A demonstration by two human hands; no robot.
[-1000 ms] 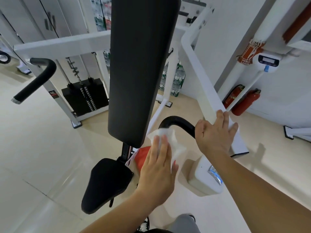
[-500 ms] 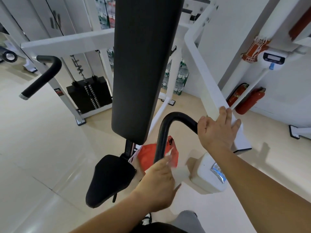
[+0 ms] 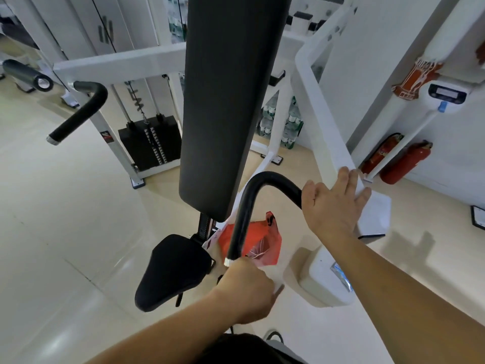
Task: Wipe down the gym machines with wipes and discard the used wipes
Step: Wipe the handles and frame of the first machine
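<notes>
**A:** Where are the hands?

**B:** Apart. In the head view the left hand (image 3: 246,290) is at six o'clock. It is curled into a fist right under the chrome end cap of the curved black handle bar (image 3: 244,214) and touches that tip.

**A:** And the wipe?

**B:** A thin strip of the white wipe (image 3: 278,289) pokes out at three o'clock of that fist. The rest is hidden inside the fingers.

**A:** The right hand?

**B:** The right hand (image 3: 333,206) is at about four o'clock from centre. Its fingers lie straight and spread flat on the sloping white metal frame arm (image 3: 325,132), and the thumb is just beside the top bend of the handle bar. I cannot tell whether the thumb hooks the bar.

**A:** The rest of the machine?

**B:** The long black padded backrest (image 3: 231,101) runs from twelve o'clock down to the centre. The black saddle-shaped seat (image 3: 170,271) is at seven o'clock of it. A second black handle (image 3: 78,114) juts out at nine o'clock. The black weight stack (image 3: 149,143) is beyond the backrest's left edge.

**A:** Anything lower down?

**B:** A red plastic bag (image 3: 262,232) shows behind the handle bar, between the seat and a white box with a blue label (image 3: 325,282) at five o'clock. Two red fire extinguishers (image 3: 404,164) stand by the wall at three o'clock.
</notes>
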